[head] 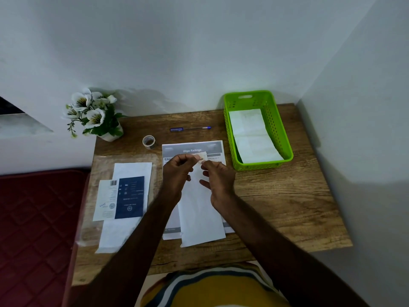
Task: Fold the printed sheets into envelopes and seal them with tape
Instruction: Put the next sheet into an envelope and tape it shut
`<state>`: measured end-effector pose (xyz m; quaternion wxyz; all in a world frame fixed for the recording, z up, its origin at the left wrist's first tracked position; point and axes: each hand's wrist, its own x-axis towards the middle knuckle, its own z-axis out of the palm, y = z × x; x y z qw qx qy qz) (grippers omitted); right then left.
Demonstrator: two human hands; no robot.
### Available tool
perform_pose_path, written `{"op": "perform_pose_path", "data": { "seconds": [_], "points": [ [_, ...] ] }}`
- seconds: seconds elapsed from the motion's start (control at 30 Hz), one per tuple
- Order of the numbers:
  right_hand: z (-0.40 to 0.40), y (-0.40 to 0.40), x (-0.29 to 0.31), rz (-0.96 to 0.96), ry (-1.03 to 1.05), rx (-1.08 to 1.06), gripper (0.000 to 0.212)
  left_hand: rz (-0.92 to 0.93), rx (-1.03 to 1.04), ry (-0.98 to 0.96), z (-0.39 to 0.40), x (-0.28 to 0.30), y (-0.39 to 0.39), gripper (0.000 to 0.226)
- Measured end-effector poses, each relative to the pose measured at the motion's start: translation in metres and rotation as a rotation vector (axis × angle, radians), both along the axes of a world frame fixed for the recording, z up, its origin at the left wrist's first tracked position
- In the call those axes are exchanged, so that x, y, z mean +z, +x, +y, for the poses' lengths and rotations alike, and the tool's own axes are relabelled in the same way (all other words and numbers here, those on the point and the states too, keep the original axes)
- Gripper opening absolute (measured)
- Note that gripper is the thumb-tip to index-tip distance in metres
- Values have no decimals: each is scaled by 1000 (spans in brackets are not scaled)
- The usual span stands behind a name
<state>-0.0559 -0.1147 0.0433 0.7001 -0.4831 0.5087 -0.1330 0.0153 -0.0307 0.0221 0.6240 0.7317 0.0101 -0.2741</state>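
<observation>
A home corner: wooden desk (pixel 276 207), flower pot (pixel 110 135), maroon mattress (pixel 37 218).

We see a folded sheet (pixel 200 218) lying on a printed sheet (pixel 192 148) at the table's (pixel 287 207) centre. A basket (pixel 281 138) holding folded papers (pixel 252 136) stands right; a tape roll (pixel 149 142) and pen (pixel 190 128) lie behind, a plant (pixel 95 114) far left.

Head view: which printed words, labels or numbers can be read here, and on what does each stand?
"Wipe Railings": grey header of the printed sheet under the hands.
Body lines on that sheet: too blurred to read.
Dark blue card: inverted white print, too small to read.
White slip beside it: barcode and text, unreadable.
Pen and tape roll: nothing legible.
</observation>
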Motion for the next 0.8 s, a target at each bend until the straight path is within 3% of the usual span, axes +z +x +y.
{"op": "perform_pose_path", "data": {
  "seconds": [0.27,0.33,0.47,0.53,0.63,0.73,0.8],
  "points": [
    [0,-5,-10,30,50,-16,8,-108,-100,170,4,-6,8,26],
    [-1,-2,-11,31,55,-31,12,-227,-137,222,2,-2,12,24],
    [-6,8,-13,31,8,-96,16,-635,-205,345,-7,5,27,27],
    [-9,13,-16,35,16,-141,14,-715,-303,390,-11,2,35,28],
    [-11,17,-21,28,68,-191,4,-658,-414,479,-13,-13,41,28],
    [-12,17,-27,40,81,-206,14,-515,-363,462,-10,-25,38,28],
    [-13,17,-30,32,91,-221,15,-516,-339,443,-8,-30,38,26]
  ]
}}
